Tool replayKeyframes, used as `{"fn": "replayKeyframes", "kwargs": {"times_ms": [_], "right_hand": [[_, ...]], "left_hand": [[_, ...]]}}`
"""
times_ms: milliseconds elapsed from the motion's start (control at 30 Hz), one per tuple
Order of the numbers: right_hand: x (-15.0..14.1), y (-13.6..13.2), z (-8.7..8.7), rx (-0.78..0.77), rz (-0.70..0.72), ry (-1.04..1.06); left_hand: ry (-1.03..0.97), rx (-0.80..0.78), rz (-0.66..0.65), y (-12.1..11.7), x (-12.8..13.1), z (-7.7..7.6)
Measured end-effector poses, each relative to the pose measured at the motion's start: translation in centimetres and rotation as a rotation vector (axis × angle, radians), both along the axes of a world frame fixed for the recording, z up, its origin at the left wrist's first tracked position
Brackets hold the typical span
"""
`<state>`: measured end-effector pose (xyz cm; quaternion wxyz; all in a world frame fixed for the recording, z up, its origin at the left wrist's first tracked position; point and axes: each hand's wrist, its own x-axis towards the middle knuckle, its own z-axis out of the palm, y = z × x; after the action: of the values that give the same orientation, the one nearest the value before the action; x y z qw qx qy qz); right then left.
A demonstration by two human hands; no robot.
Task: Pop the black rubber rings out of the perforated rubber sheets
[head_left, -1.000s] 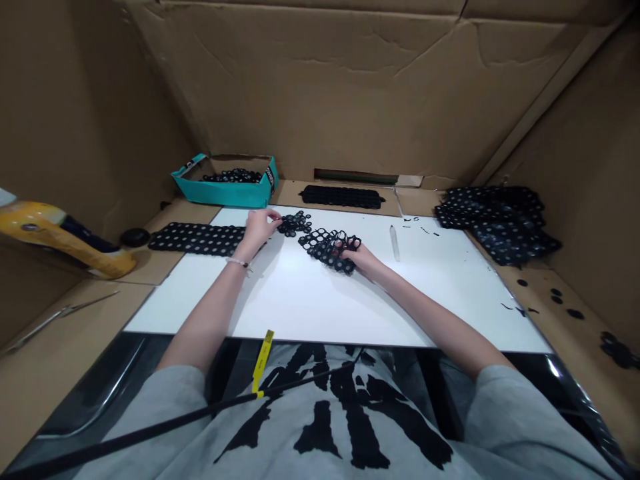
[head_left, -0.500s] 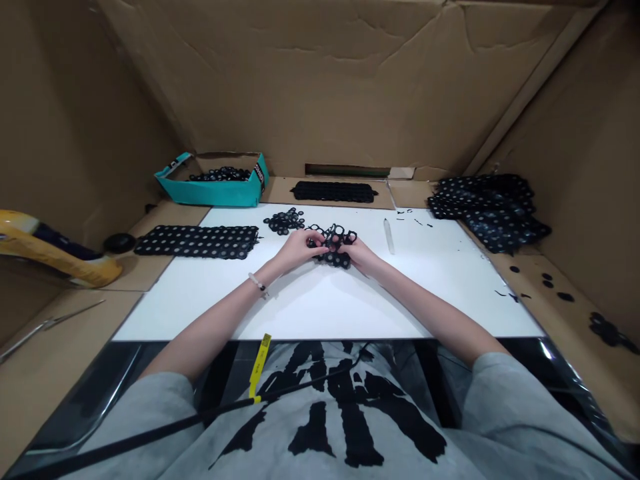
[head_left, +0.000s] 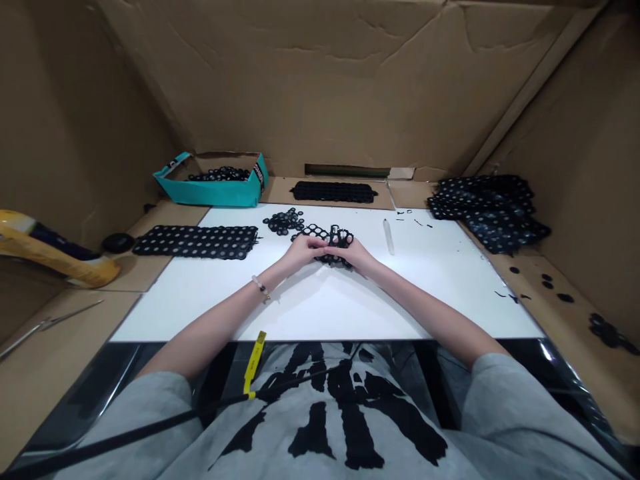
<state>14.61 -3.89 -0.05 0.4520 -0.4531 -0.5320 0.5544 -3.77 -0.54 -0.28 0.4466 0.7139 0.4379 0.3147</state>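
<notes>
A black sheet full of round holes (head_left: 315, 231) is between my hands at the middle of the white board (head_left: 330, 300). My right hand (head_left: 359, 255) is closed on its right end, where loops of the sheet bunch up above the fingers. At its near edge my left hand (head_left: 301, 252) has thumb and fingers pinched together, touching the sheet; whatever is between those fingertips is hidden. The fingertips of both hands meet there. Just beyond my left hand lies a pile of small black rings (head_left: 284, 221).
A dotted black strip (head_left: 197, 241) lies at left, below a teal box (head_left: 215, 195) of small black pieces. Another black strip (head_left: 334, 192) lies at the back. A white pen-like stick (head_left: 389, 237) and heaped black sheets (head_left: 493, 210) are at right. Tweezers (head_left: 50, 323) and a yellow bottle (head_left: 60, 250) are far left.
My left hand has moved right and nearer, from the pile of small rings to the black sheet, and its fingertips have met the right hand's. My right hand has kept hold of the sheet.
</notes>
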Motion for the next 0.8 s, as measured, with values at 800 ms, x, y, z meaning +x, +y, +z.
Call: {"fn": "replayKeyframes", "kwargs": {"times_ms": [800], "right_hand": [[0.2,0.7,-0.4,-0.072,-0.147,0.093]], "left_hand": [[0.376,0.488,0.038,0.3,-1.7,3.1]]}}
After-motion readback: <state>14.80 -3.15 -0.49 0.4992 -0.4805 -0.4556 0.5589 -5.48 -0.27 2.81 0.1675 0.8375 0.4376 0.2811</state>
